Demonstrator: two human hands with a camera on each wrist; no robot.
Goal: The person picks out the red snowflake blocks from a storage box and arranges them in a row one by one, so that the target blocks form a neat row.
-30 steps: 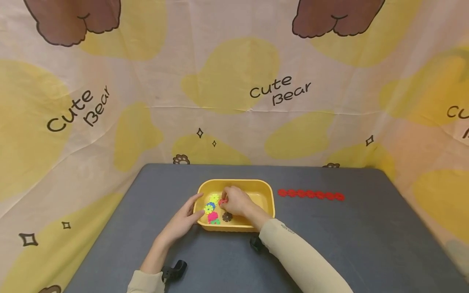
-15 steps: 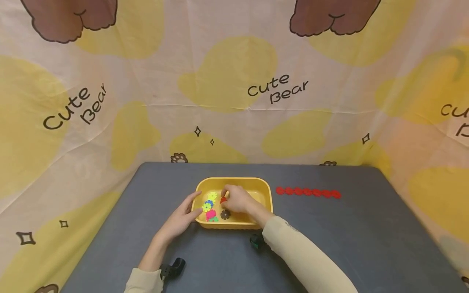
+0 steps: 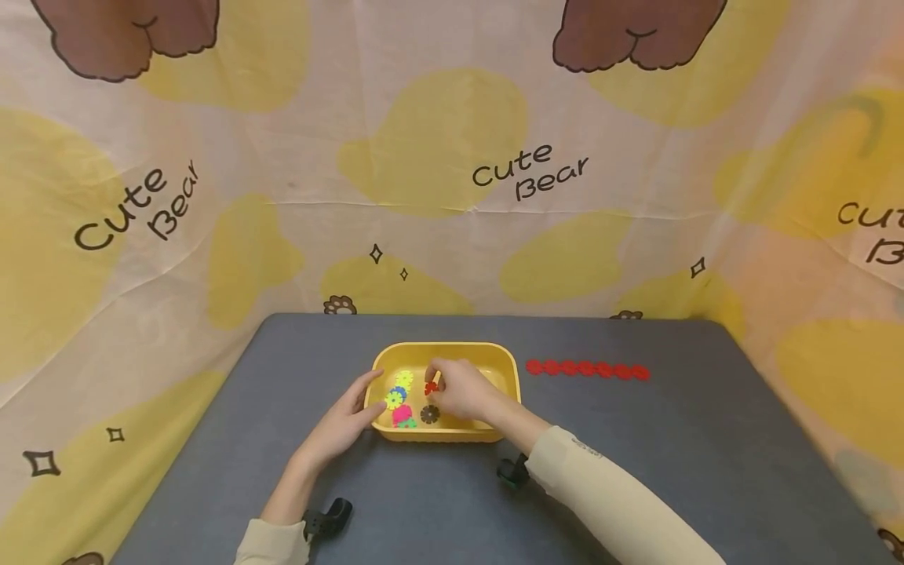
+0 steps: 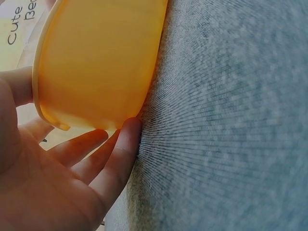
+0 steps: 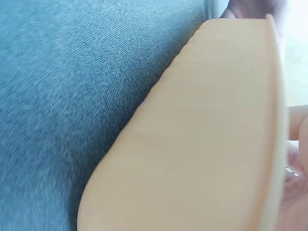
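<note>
A yellow plastic basin [image 3: 445,436] sits on the table, holding several small snowflake-shaped plastic discs. My left hand [image 3: 337,428] grips its left end, the thumb over the rim and the other fingers against the outer wall [image 4: 96,67] in the left wrist view. Inside, my right hand [image 3: 462,390] pinches a red snowflake disc [image 3: 431,388] between thumb and fingertips. Close to that hand lies a dark brown disc [image 3: 430,413]. Yellow [image 3: 405,379], blue [image 3: 401,390], pink [image 3: 402,413] and green [image 3: 406,424] discs lie by the left wall. In the right wrist view, the basin hides most of the right hand.
To the right of the basin, a row of several red discs [image 3: 588,369] stretches across the grey table [image 3: 636,455]. A printed cloth [image 3: 438,141] hangs behind the table and along its sides. A black wrist device [image 3: 328,519] is strapped to the left wrist.
The head view has turned slightly, so the scene sits a little further left. My right forearm has swung rightward while its hand stays in the basin, and more of the red snowflake disc shows.
</note>
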